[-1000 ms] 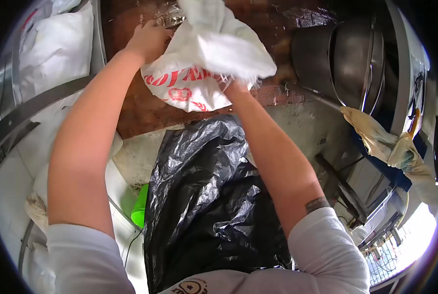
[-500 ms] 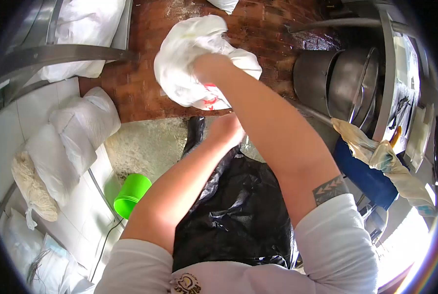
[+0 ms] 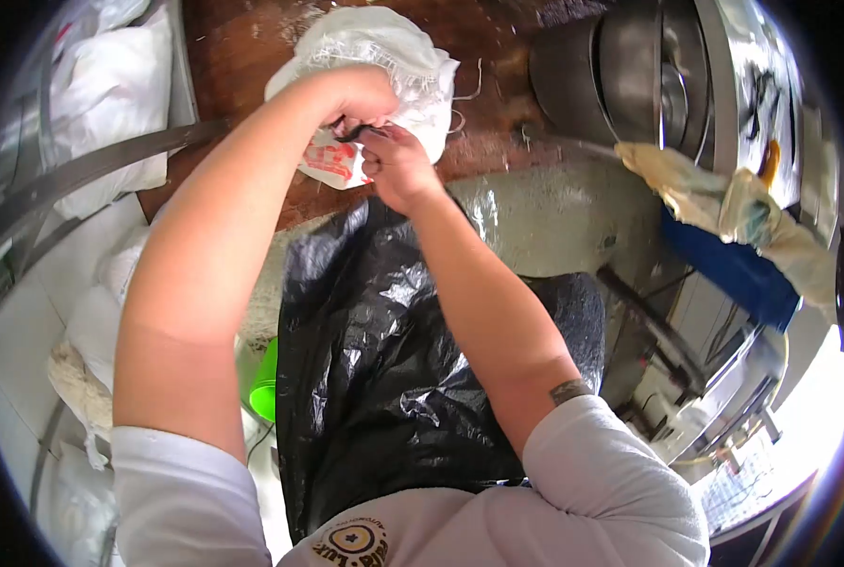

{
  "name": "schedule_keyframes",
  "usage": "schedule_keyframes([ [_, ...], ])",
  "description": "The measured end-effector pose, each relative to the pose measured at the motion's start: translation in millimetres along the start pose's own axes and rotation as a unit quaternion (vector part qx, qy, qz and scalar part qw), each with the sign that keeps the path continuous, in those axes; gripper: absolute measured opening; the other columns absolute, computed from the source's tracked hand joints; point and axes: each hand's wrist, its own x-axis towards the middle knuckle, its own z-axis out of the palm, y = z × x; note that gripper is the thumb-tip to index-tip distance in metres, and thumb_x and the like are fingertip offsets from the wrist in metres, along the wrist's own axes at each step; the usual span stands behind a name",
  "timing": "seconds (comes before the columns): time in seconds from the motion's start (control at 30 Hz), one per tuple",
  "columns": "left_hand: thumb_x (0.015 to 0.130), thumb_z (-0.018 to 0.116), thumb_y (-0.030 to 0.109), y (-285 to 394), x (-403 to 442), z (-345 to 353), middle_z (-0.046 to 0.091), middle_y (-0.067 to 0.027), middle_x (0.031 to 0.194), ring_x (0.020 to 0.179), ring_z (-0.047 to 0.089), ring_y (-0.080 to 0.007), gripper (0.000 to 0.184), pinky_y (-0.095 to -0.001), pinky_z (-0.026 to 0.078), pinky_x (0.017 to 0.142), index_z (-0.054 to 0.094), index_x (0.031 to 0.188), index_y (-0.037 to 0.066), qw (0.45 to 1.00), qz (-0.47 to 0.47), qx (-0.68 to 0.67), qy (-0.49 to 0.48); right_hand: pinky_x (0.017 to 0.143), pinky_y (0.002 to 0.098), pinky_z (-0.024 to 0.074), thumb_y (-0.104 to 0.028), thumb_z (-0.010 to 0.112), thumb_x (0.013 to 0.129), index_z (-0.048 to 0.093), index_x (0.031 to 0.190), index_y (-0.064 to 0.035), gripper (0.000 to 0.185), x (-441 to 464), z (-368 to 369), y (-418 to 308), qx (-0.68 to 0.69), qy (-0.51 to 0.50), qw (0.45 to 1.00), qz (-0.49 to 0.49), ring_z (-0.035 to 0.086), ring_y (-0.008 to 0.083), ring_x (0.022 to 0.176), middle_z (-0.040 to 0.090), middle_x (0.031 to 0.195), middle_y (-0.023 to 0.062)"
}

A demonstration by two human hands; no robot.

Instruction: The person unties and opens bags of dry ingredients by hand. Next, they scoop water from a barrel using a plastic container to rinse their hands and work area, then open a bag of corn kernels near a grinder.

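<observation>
A white woven sack (image 3: 375,38) with frayed threads and red print stands on the brown brick-like surface. My left hand (image 3: 363,94) is bent over the near side of the sack, fingers curled in at a dark strip (image 3: 350,133). Just right of it, my right hand (image 3: 401,170) is closed with the strip's other end at its fingers. The strip looks thin, black and flexible; its full length is hidden by the hands. Both hands are in front of the sack's red lettering. Below them a black plastic apron (image 3: 394,378) covers my front.
Large metal pots (image 3: 564,80) lie at the upper right. A cream cloth (image 3: 677,180) hangs over a bar, with a blue container (image 3: 734,274) below. White sacks (image 3: 115,94) are at left. A green bucket (image 3: 265,383) is partly behind the apron.
Both hands came together at the sack's near side, the left reaching over its front. The right drew back from the sack top. A dark strip now shows between them. The view shifted.
</observation>
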Motion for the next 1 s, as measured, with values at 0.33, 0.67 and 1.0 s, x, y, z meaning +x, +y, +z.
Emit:
schedule_keyframes([
  [0.33, 0.099, 0.053, 0.041, 0.9, 38.1, 2.8, 0.072, -0.0134, 0.089, 0.079, 0.068, -0.0236, 0.044, -0.0423, 0.056, 0.071, 0.075, 0.107, 0.004, 0.999, 0.043, -0.031, -0.010, 0.051, 0.0256, 0.0330, 0.004, 0.057, 0.093, 0.055, 0.103, -0.0114, 0.019, 13.2, 6.5, 13.5, 0.139, 0.168, 0.975, -0.042, 0.044, 0.0096, 0.060, 0.052, 0.077, -0.0011],
  [0.67, 0.090, 0.069, 0.028, -97.6, 10.1, 36.4, 0.072, -0.0174, 0.113, 0.105, 0.068, -0.0378, 0.034, -0.0450, 0.053, 0.091, 0.066, 0.121, 0.014, 0.972, 0.087, 0.088, 0.202, 0.040, 0.0268, 0.0263, -0.002, 0.064, 0.093, 0.054, 0.092, -0.0079, 0.012, 31.8, 33.2, 8.2, 0.003, 0.225, 0.972, -0.071, 0.039, 0.0079, 0.048, 0.047, 0.066, -0.0006],
  [1.0, 0.091, 0.060, 0.017, -97.1, -0.7, 48.0, 0.069, -0.0217, 0.121, 0.113, 0.065, -0.0402, 0.029, -0.0479, 0.053, 0.098, 0.069, 0.118, 0.012, 0.946, 0.159, 0.081, 0.269, 0.053, 0.0365, 0.0396, -0.018, 0.067, 0.083, 0.068, 0.081, -0.0008, 0.017, 41.9, 15.1, -15.0, -0.555, 0.179, 0.811, -0.034, 0.048, 0.0121, 0.060, 0.059, 0.069, 0.0039],
])
